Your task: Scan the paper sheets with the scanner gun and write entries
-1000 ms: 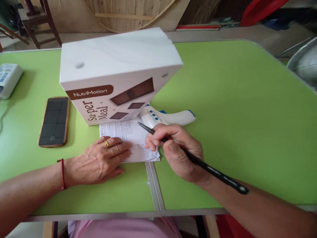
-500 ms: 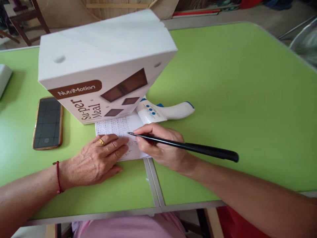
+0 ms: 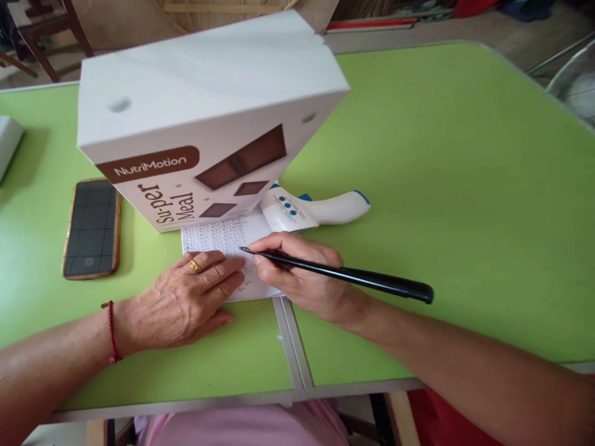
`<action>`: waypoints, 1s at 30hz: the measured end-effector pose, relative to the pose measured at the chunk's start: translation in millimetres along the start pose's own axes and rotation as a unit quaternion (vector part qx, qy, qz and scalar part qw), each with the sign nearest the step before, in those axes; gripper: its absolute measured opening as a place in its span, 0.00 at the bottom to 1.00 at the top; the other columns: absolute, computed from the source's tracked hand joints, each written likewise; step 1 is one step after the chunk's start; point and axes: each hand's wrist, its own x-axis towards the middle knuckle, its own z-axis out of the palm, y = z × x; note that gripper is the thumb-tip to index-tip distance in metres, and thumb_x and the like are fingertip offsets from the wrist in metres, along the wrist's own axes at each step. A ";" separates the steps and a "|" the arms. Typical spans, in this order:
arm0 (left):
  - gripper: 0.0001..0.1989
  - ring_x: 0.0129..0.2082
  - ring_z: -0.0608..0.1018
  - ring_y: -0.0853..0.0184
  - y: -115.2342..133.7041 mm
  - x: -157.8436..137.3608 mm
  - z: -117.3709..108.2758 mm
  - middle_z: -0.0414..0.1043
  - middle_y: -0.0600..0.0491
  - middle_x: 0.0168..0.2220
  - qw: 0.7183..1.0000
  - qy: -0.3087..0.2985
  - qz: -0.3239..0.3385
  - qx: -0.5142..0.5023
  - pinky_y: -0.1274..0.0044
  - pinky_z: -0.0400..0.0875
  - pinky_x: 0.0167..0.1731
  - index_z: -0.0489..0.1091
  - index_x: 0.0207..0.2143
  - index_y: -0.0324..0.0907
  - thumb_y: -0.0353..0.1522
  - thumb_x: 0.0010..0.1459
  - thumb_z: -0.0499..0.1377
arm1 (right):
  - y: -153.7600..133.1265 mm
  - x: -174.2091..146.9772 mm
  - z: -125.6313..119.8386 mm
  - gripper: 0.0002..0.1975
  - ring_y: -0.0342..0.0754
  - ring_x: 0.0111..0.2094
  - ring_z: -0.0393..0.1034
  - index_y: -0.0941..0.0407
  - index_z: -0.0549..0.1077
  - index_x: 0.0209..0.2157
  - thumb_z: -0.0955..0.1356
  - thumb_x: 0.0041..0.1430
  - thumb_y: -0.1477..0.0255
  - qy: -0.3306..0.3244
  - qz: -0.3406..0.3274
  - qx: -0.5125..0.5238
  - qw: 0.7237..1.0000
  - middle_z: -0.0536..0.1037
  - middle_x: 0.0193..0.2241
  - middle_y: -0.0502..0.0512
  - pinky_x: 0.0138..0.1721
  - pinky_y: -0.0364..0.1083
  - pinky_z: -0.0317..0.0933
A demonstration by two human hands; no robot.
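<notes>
Under my left hand (image 3: 186, 300) lies a sheet of white paper (image 3: 260, 235) with rows of small handwriting. That hand rests flat, fingers stretched out on the paper's lower left part, a gold ring and red bracelet on it. My right hand (image 3: 307, 272) pinches a black pen (image 3: 353, 276), its tip at the paper near the written rows; whether it touches cannot be made out. A tall white box (image 3: 204, 124) printed "NutriMotion Su-per Meal" stands just beyond, hiding the paper's far edge. Against the paper's upper right lies a white and blue handheld thermometer (image 3: 316, 207).
A phone (image 3: 92, 229) in a brown-edged case lies left of the box. Part of a white object (image 3: 7, 145) shows at the left edge. The green table (image 3: 441, 186) has a metal seam (image 3: 292, 344) near its front edge. A wooden chair (image 3: 51, 37) stands behind.
The pen's rear end has swung slightly left and its tip has shifted a little against the paper. The whole view has drifted slightly; my left hand stays in place on the paper.
</notes>
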 end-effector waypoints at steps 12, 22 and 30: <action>0.19 0.42 0.75 0.56 8.6 -0.5 -1.3 0.70 0.35 0.55 0.998 -0.002 -0.002 0.058 0.66 0.74 0.37 0.67 0.52 0.26 0.33 0.66 0.52 | -0.4 1.3 -0.8 0.06 0.41 0.22 0.71 0.53 0.72 0.33 0.65 0.57 0.77 -0.001 -0.008 -0.023 1.000 0.79 0.24 0.47 0.25 0.41 0.67; 0.19 0.42 0.75 0.57 7.7 -0.2 -1.0 0.69 0.37 0.56 0.997 -0.003 -0.001 0.073 0.66 0.76 0.39 0.68 0.52 0.28 0.34 0.68 0.49 | 1.8 0.3 0.3 0.04 0.42 0.22 0.71 0.53 0.72 0.34 0.65 0.58 0.75 0.009 0.014 -0.022 1.000 0.78 0.24 0.48 0.25 0.42 0.67; 0.20 0.41 0.75 0.57 7.2 0.2 -0.6 0.70 0.37 0.56 0.997 -0.004 -0.002 0.071 0.66 0.75 0.38 0.68 0.52 0.28 0.35 0.68 0.48 | 1.1 1.4 -1.6 0.05 0.41 0.20 0.69 0.53 0.72 0.33 0.64 0.57 0.76 -0.008 0.003 -0.021 1.000 0.78 0.24 0.48 0.23 0.41 0.65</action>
